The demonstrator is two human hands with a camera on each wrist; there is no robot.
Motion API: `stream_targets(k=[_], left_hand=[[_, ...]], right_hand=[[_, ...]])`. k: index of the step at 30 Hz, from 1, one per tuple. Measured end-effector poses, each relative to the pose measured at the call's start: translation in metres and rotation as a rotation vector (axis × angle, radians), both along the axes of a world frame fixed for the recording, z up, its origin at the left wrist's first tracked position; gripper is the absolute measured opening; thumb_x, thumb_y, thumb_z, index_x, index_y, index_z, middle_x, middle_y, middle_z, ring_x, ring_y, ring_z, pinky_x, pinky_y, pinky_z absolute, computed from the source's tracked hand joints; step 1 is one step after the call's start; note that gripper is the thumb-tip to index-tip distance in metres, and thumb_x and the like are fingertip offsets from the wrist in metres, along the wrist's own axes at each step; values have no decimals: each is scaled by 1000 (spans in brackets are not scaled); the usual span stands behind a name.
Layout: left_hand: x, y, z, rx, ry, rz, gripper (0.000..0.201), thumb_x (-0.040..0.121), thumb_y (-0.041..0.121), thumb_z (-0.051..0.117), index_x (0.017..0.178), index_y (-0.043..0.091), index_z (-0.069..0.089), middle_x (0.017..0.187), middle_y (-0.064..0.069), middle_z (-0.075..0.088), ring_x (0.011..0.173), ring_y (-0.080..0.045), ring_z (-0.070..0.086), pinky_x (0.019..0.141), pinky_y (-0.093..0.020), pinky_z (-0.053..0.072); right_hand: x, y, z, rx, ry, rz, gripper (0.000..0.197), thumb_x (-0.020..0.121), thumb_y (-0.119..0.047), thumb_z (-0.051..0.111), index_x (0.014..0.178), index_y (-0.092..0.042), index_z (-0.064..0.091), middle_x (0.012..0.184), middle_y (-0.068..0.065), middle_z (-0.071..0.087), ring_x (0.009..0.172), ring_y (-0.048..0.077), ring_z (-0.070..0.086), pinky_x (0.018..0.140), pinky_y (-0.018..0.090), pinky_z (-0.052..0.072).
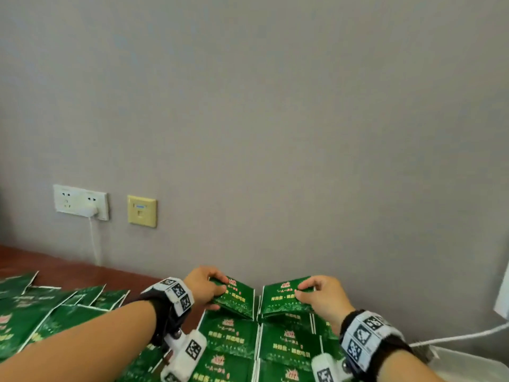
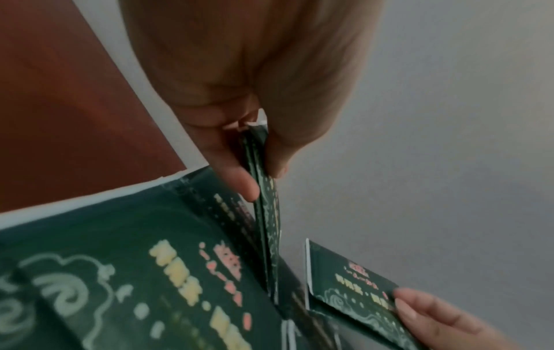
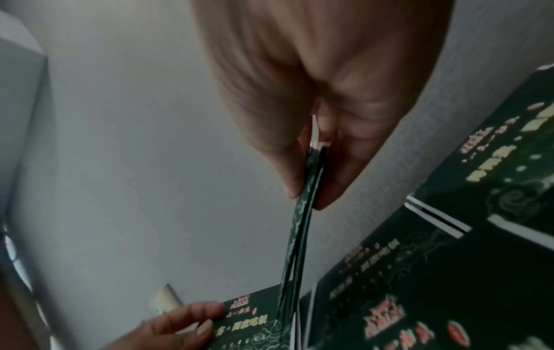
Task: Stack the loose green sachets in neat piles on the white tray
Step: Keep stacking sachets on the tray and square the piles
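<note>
At the far end of the rows of stacked sachets, by the grey wall, each hand holds a thin bundle of green sachets tilted up off the piles. The left hand pinches the left bundle at its outer edge, thumb on one face and fingers on the other; the left wrist view shows a few sachets edge-on in that pinch. The right hand pinches the right bundle in the same way, its fingers pressed on a few sachets seen edge-on. The two bundles lean toward each other, their inner edges near but apart. Under them the piles lie side by side in neat rows; the tray beneath them cannot be made out. To the left, loose sachets lie scattered and overlapping on the brown table. On the wall sit a white socket with a plug and cable, and a yellow plate. At the right edge are a white cable and a white object, partly cut off.
</note>
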State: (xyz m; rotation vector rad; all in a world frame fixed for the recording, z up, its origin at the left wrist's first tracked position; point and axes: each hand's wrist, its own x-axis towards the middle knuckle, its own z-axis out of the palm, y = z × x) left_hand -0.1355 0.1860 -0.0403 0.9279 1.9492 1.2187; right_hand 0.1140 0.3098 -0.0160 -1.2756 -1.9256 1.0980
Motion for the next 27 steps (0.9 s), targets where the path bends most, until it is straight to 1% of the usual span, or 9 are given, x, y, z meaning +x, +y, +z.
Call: stream_targets(k=[4,6,8,10,15,18,21,23,27], left_hand=[[-4,10,-6,-55,141,-25,15,90,1,68,87,15,65,82,-8,58,65,-16,58,48,-21,53],[-3,11,-6,-87,252,-64,14,89,6,70,87,18,63,88,-5,60,63,-14,60,48,-17,50],[-3,10,-7,-143,357,-97,15,87,13,73,88,23,61,92,-3,64,66,-12,62,49,-16,48],[-3,9,-5,-204,416,-116,17,84,21,75,92,26,61,93,-1,65,70,-11,63,53,-17,47],[0,10,2,-316,529,-118,36,83,41,74,110,26,56,107,2,60,90,-13,63,78,-28,56],[3,12,3,-359,531,-147,55,85,43,70,134,26,50,130,-3,58,102,-16,60,92,-32,53],[11,13,1,-406,530,-201,62,89,41,68,144,23,45,140,-3,54,118,-20,59,103,-35,49],[15,14,-2,-420,561,-209,63,89,42,67,144,23,45,144,-3,52,125,-22,54,106,-37,45],[17,11,-3,-416,549,-197,67,86,43,70,144,22,44,140,-4,54,118,-22,58,100,-35,49]], right_hand=[[-10,6,-11,94,-241,-5,21,83,-18,80,87,-15,60,88,0,61,77,13,55,64,24,44],[-8,6,-14,126,-376,20,26,86,-24,77,85,-20,52,88,-2,58,76,13,54,70,27,48],[-7,4,-16,148,-487,54,29,86,-33,76,87,-22,50,96,0,59,86,17,59,80,32,52],[-6,3,-18,213,-600,74,33,85,-46,75,96,-23,54,111,1,54,108,22,55,92,35,50],[-6,-6,-14,349,-646,188,38,92,-51,62,122,-28,56,128,-2,45,127,22,39,107,39,41],[-12,-12,-14,391,-759,338,48,98,-56,50,139,-33,51,143,-3,46,137,23,36,113,45,35],[-17,-17,-18,361,-866,464,57,98,-62,42,146,-32,48,153,-2,46,141,25,39,115,50,36],[-19,-19,-20,357,-900,489,62,97,-65,41,147,-29,48,153,-1,47,140,25,41,113,50,39],[-16,-24,-22,384,-919,466,64,96,-65,42,149,-29,45,153,0,45,140,26,40,113,50,39]])
